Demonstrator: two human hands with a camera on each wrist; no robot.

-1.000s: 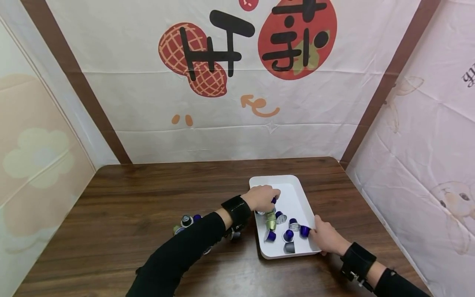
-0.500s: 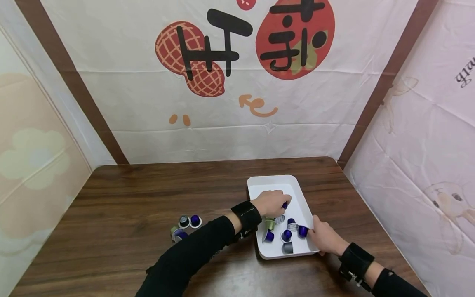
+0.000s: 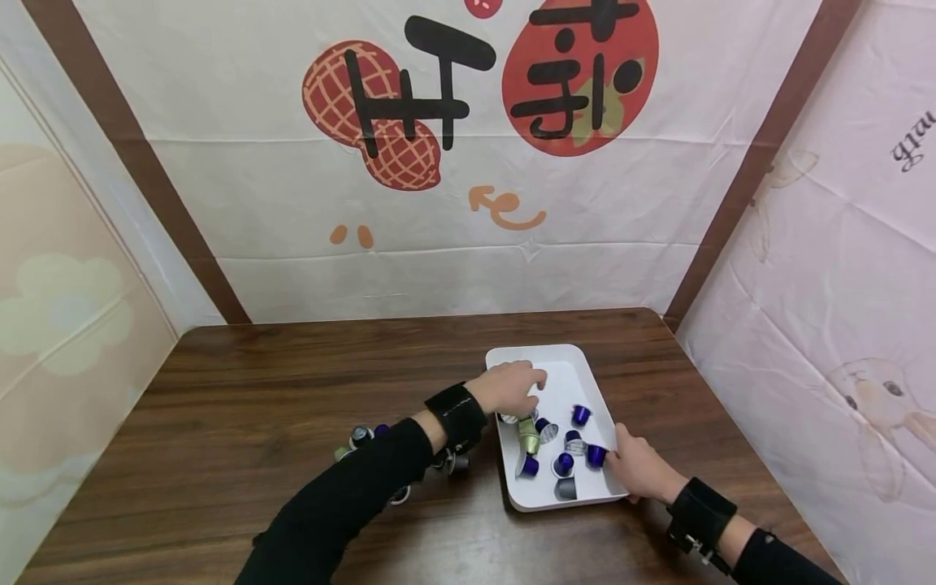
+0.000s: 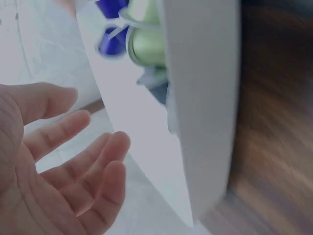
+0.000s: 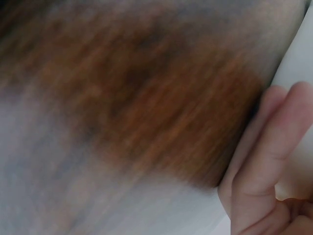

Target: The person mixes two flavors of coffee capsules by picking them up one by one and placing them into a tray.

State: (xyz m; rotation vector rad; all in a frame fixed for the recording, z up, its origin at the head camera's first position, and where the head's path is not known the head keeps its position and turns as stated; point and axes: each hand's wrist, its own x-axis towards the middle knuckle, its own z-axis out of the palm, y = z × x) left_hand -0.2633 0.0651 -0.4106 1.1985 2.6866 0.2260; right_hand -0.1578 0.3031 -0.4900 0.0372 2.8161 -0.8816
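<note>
The wood-grain desk [image 3: 256, 390] carries a white rectangular tray [image 3: 570, 378]. Above the tray's left side, the left hand [image 3: 507, 387] is empty, fingers loosely spread; the right hand [image 3: 643, 465] grips its right rim. Blue capsules [image 3: 581, 415], green capsules [image 3: 528, 437] and a grey capsule [image 3: 566, 488] lie inside it, more capsules [image 3: 360, 436] to its left.

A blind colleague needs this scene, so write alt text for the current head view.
A person's left hand hovers over a white tray of small capsules, mostly blue, while the right hand holds the tray's right edge. More capsules lie on the brown wooden table, partly hidden by the black left sleeve.
</note>
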